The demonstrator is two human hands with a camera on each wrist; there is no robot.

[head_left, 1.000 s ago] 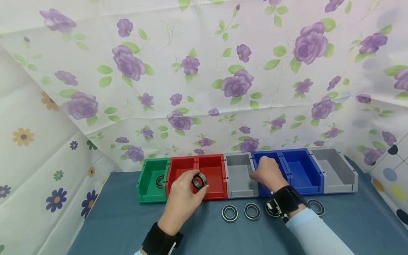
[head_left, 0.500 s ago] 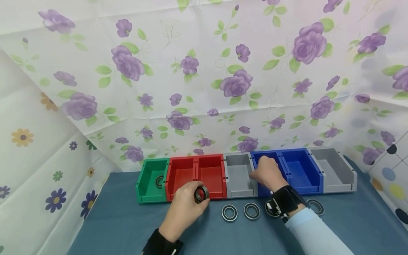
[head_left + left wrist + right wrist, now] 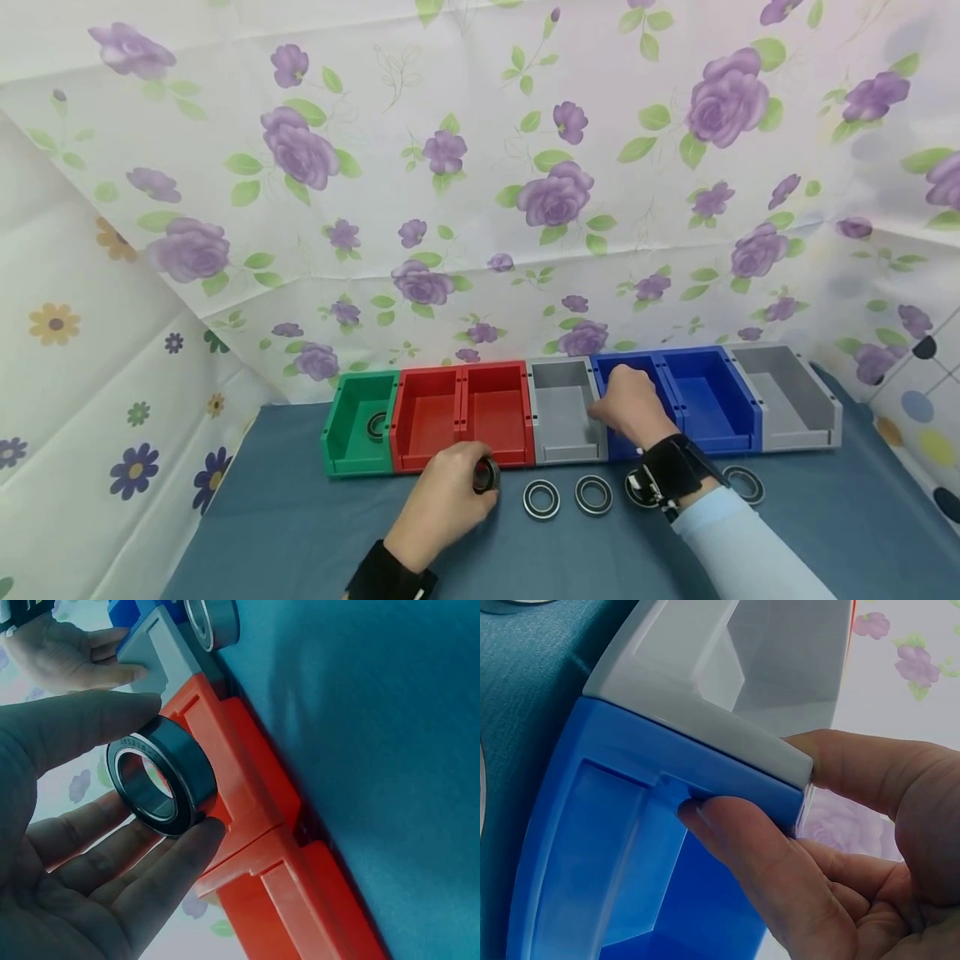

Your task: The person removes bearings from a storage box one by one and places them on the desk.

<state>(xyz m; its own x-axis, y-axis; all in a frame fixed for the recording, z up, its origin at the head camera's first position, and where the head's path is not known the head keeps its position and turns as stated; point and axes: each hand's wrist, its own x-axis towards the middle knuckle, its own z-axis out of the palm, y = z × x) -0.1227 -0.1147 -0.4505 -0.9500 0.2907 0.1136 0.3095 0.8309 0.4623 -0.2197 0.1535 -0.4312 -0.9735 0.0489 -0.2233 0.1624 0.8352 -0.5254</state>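
Observation:
My left hand [image 3: 446, 492] pinches a ball bearing [image 3: 184, 761] between thumb and fingertips, the ring tilted on edge. In the head view it is just in front of the red bins [image 3: 498, 417], above the cloth. My right hand [image 3: 636, 404] grips the adjoining side walls of the middle grey bin [image 3: 667, 675] and the blue bin [image 3: 592, 825], thumb inside the blue one. Flat on the cloth lie a bearing [image 3: 528, 504], a second bearing [image 3: 580, 495] and a far-right bearing [image 3: 759, 487]; another bearing [image 3: 630, 492] is partly hidden by the right wrist strap.
At the row's left end a green bin [image 3: 348, 450] has a bearing [image 3: 370, 427] leaning by its right wall. A second blue bin [image 3: 712, 408] and a grey bin [image 3: 806, 408] form the right end. Behind them hangs a flowered cloth [image 3: 480, 208]; blue-grey cloth [image 3: 300, 533] covers the table.
My left hand has brought the bearing from over the red bins toward me and slightly right, down past their front edge. My right hand has kept its place on the walls.

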